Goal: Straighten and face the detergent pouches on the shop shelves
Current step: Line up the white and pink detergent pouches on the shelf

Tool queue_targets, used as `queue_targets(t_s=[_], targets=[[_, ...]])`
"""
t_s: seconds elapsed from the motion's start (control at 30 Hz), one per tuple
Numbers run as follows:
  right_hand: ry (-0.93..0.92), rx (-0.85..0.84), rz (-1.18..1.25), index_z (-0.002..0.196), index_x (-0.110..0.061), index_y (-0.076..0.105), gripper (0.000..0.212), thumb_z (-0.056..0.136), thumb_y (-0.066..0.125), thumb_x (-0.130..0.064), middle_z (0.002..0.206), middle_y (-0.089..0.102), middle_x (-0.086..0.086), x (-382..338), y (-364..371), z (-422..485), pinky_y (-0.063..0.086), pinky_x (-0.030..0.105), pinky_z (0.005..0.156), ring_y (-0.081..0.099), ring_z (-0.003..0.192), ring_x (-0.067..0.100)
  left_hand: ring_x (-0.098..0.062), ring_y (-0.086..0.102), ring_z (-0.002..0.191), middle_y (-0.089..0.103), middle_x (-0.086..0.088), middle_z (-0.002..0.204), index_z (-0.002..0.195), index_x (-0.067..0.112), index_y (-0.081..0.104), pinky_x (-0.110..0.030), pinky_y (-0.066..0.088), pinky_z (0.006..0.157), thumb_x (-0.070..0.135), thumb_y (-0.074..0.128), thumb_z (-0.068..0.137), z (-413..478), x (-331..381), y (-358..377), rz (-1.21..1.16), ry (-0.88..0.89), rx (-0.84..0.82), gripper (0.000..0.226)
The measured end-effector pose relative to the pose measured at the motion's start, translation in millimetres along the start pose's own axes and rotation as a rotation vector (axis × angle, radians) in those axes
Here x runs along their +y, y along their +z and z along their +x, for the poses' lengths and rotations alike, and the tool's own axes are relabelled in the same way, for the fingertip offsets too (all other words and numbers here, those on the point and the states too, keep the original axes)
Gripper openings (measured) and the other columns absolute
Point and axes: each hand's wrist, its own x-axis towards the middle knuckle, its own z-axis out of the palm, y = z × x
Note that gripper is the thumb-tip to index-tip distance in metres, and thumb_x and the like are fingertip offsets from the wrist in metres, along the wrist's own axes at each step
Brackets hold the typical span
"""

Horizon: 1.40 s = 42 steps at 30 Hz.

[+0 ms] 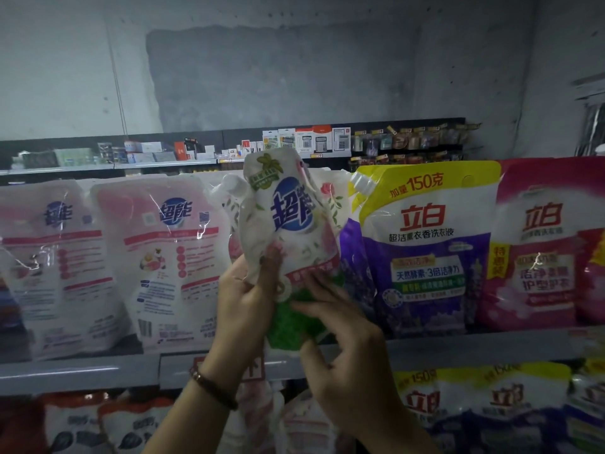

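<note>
1. While both hands hold it at the shelf (98, 368) edge, the flowered pouch (291, 217) faces front, between back-turned pouches (170, 257) left and purple pouch (425, 250) right.
2. Thumb on front, the left hand (245, 299) grips its side; the right hand (347, 365) curls fingers round its green base.
3. Next, probably: seat it upright.

We see a dim grey wall (65, 60) with a darker patch (278, 77) at twelve o'clock, a far shelf (157, 165) below it, a near shelf (82, 370) at seven o'clock.

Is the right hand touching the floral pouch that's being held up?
Touching. The head view shows the right hand with its fingers lying on the floral pouch, at its green lower front.
</note>
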Motion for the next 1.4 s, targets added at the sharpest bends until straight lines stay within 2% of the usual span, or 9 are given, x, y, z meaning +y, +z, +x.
queue_targets(t_s=[0.17,0.33,0.4,0.53,0.8,0.93,1.1,1.27,1.4], targets=[[-0.013,0.232,-0.199,0.122,-0.020,0.071,0.029,0.094,0.079,-0.021,0.150,0.057,-0.001,33,2,-4,0.047,0.037,0.115,0.048,0.145,0.017,-0.038,0.078,0.087,0.079,-0.018,0.096,0.109,0.000,0.071,-0.047,0.065,0.070,0.032,0.053,0.108,14,-5,-4,0.009,-0.010,-0.031,0.037],[0.109,0.258,-0.182,0.143,-0.021,0.059,0.051,0.097,0.069,-0.040,0.146,0.059,-0.002,45,2,-2,0.054,0.034,0.106,0.054,0.136,0.013,-0.057,0.070,0.082,0.074,-0.030,0.091,0.098,0.018,0.078,-0.073,0.057,0.070,0.044,0.052,0.110,26,-12,-3,0.059,0.044,-0.057,0.039],[0.122,0.231,-0.160,0.149,-0.023,0.055,0.057,0.096,0.071,-0.038,0.146,0.060,-0.004,47,3,0,0.050,0.028,0.107,0.054,0.136,0.010,-0.049,0.074,0.083,0.077,-0.023,0.090,0.099,0.016,0.076,-0.061,0.062,0.068,0.041,0.047,0.112,30,-13,0,0.103,0.017,-0.061,0.040],[0.105,0.274,-0.211,0.141,-0.023,0.063,0.055,0.091,0.082,-0.027,0.136,0.067,-0.005,56,9,-3,0.056,0.034,0.104,0.062,0.127,0.012,-0.011,0.078,0.076,0.081,-0.006,0.090,0.106,0.009,0.073,-0.015,0.055,0.060,0.044,0.042,0.110,35,-19,-2,0.215,-0.096,-0.072,0.047],[0.177,0.260,-0.230,0.130,-0.032,0.066,0.050,0.085,0.086,-0.035,0.122,0.065,-0.009,68,21,-15,0.061,0.035,0.088,0.065,0.111,0.012,-0.026,0.078,0.103,0.081,-0.009,0.108,0.118,0.011,0.070,-0.045,0.062,0.093,0.058,0.032,0.107,41,-40,-11,0.117,-0.261,-0.216,0.061],[0.191,0.281,-0.247,0.133,-0.027,0.063,0.056,0.083,0.087,-0.037,0.125,0.066,-0.006,68,23,-16,0.058,0.030,0.090,0.064,0.115,0.015,-0.019,0.079,0.102,0.081,-0.006,0.109,0.122,0.013,0.068,-0.026,0.063,0.080,0.056,0.028,0.109,43,-42,-12,0.100,-0.277,-0.225,0.061],[0.218,0.301,-0.293,0.131,-0.027,0.063,0.054,0.084,0.083,-0.044,0.126,0.067,-0.006,64,23,-18,0.060,0.033,0.086,0.066,0.114,0.015,-0.027,0.077,0.108,0.079,-0.013,0.115,0.127,0.007,0.067,-0.037,0.064,0.089,0.051,0.030,0.111,44,-45,-8,0.026,-0.259,-0.202,0.060],[0.224,0.304,-0.274,0.130,-0.026,0.064,0.052,0.087,0.074,-0.052,0.124,0.066,-0.008,58,22,-20,0.054,0.022,0.084,0.065,0.110,0.010,-0.014,0.079,0.098,0.082,-0.001,0.107,0.122,0.013,0.068,-0.019,0.061,0.076,0.045,0.038,0.111,35,-37,-4,0.081,-0.195,-0.129,0.045],[0.233,0.290,-0.253,0.130,-0.029,0.061,0.051,0.086,0.079,-0.048,0.125,0.063,-0.011,58,19,-19,0.059,0.025,0.082,0.064,0.110,0.008,-0.001,0.076,0.079,0.079,0.004,0.096,0.120,0.018,0.061,-0.020,0.061,0.064,0.068,0.064,0.081,24,-31,5,0.296,-0.223,0.023,0.064]])
